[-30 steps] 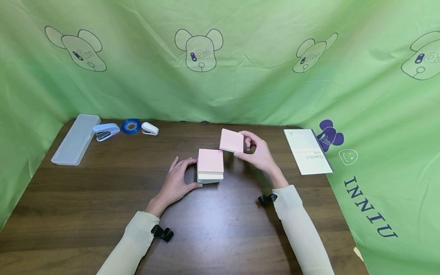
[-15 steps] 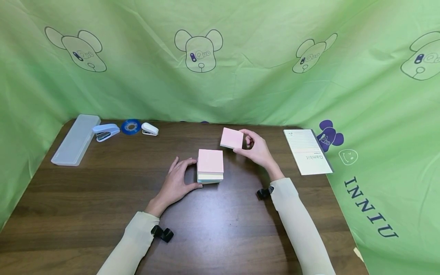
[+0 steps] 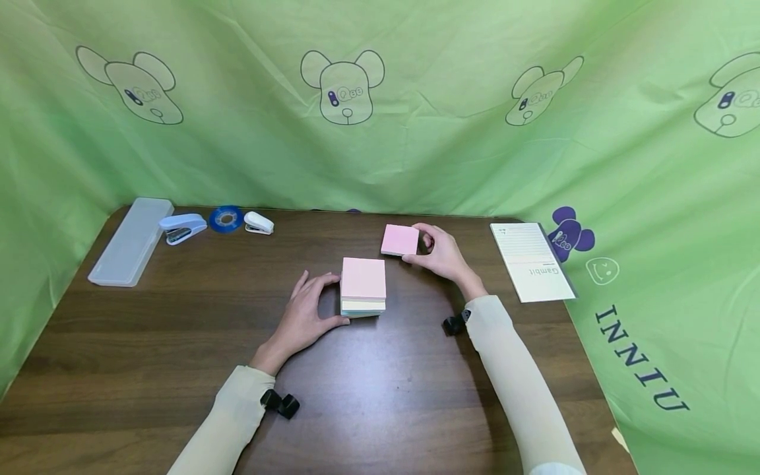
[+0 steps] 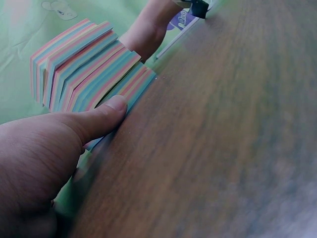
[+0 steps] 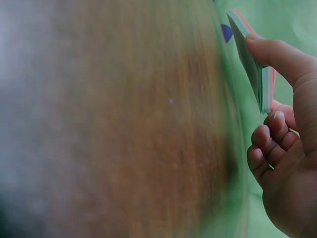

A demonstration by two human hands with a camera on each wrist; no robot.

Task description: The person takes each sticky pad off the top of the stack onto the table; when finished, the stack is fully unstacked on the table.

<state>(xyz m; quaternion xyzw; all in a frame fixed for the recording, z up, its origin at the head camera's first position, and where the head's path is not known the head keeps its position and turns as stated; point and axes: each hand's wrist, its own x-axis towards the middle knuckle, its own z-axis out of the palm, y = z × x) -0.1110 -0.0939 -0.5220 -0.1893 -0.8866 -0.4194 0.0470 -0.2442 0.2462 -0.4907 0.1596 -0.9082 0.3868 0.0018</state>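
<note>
A tall stack of sticky note pads (image 3: pixel 363 280), pink on top, stands on the wooden table. My left hand (image 3: pixel 301 315) grips it from the left, thumb at the near side and index finger farther back. The left wrist view shows striped pink, yellow, blue and green edges on the stack (image 4: pixel 94 69), its layers slightly uneven, with the thumb low against it. Behind and right of the stack, my right hand (image 3: pixel 442 254) pinches a thinner pink-topped sticky note pad (image 3: pixel 400 239) by its right side. The right wrist view shows this pad (image 5: pixel 247 59) raised, its underside visible.
At the back left are a pale translucent case (image 3: pixel 132 243), a blue stapler (image 3: pixel 185 227), a roll of blue tape (image 3: pixel 226 219) and a small white stapler (image 3: pixel 258 223). A notebook (image 3: pixel 531 262) lies far right. A green curtain (image 3: pixel 415 165) borders the table.
My right hand has carried the thinner pad slightly back, away from the stack, and its tilt has changed, leaving a gap between them. My left hand and the stack have stayed put.
</note>
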